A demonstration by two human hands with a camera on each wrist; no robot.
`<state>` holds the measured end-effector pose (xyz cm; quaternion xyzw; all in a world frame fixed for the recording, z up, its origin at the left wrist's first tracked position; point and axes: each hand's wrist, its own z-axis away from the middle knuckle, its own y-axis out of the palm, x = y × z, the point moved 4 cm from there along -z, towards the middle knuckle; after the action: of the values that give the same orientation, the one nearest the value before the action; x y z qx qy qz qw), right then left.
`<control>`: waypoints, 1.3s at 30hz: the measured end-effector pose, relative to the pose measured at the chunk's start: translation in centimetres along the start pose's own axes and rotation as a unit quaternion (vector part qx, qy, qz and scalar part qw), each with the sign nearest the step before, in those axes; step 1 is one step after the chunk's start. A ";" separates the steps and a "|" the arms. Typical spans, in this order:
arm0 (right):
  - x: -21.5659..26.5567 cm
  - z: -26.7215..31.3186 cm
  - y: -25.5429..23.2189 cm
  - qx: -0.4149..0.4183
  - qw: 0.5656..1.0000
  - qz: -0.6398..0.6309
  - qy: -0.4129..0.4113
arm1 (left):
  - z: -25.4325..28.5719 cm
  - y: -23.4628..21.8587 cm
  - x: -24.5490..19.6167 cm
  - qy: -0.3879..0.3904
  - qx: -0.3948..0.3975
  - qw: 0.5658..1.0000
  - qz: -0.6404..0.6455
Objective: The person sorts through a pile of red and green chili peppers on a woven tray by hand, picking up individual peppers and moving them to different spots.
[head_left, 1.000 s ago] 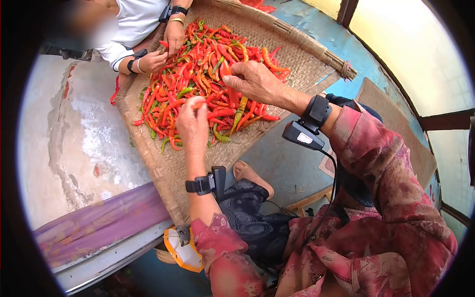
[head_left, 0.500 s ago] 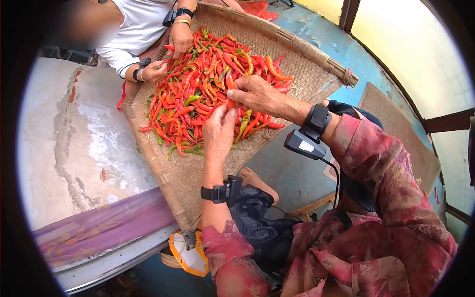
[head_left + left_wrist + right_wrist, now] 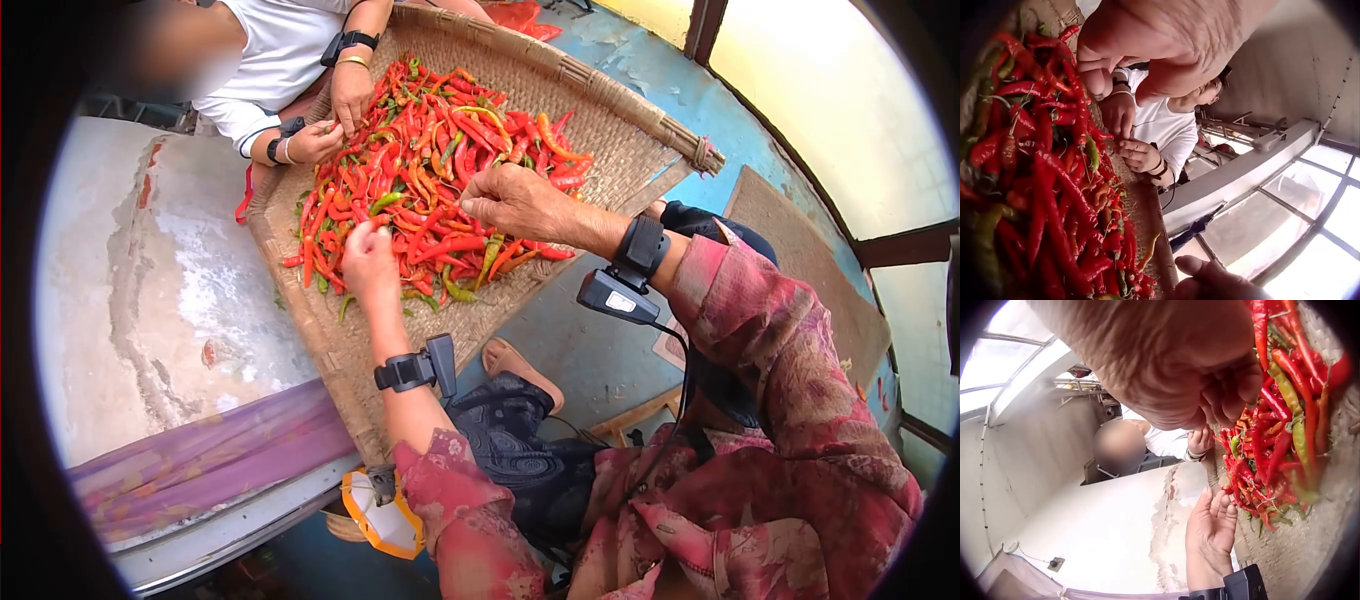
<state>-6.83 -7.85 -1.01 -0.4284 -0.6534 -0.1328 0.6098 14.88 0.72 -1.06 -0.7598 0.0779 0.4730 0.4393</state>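
Observation:
A heap of red chilies [image 3: 410,185], with some green and orange ones, lies on a woven tray [image 3: 345,345]. My left hand [image 3: 372,268] hovers over the heap's near left side, fingers loosely bent and nothing held. In the right wrist view its palm [image 3: 1210,534] faces up beside the chilies. Over the heap's right side is my right hand [image 3: 520,203], fingers curled in toward the palm; the right wrist view shows no chili between these fingers [image 3: 1225,394]. Red and green chilies [image 3: 1279,434] lie close beside that hand.
Across the tray another person's hands [image 3: 325,135] work at the heap's far left edge. A pale worn surface [image 3: 190,270] with a purple cloth [image 3: 215,450] borders the tray's left. Below are a blue floor [image 3: 560,330] and an orange-rimmed white container [image 3: 385,520].
Both hands met at a red chili half a second ago; now they are apart. My left hand has moved left over the heap, and the red chili no longer shows between them.

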 end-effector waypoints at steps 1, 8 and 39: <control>0.0 0.0 0.0 0.001 1.000 0.000 0.001 | 0.3 1.3 -0.4 0.067 0.028 0.990 -0.117; 0.4 -0.2 0.1 -0.005 1.000 -0.003 0.010 | 2.6 3.8 -2.6 0.141 0.064 0.932 -0.328; -0.3 0.0 -0.8 -0.035 0.999 0.017 -0.022 | 4.2 -3.1 -7.6 0.248 -0.231 0.933 -0.123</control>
<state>-7.43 -8.39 -0.99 -0.4637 -0.6540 -0.1357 0.5821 9.66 3.42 6.07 -0.9371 -0.0209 0.2166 0.2729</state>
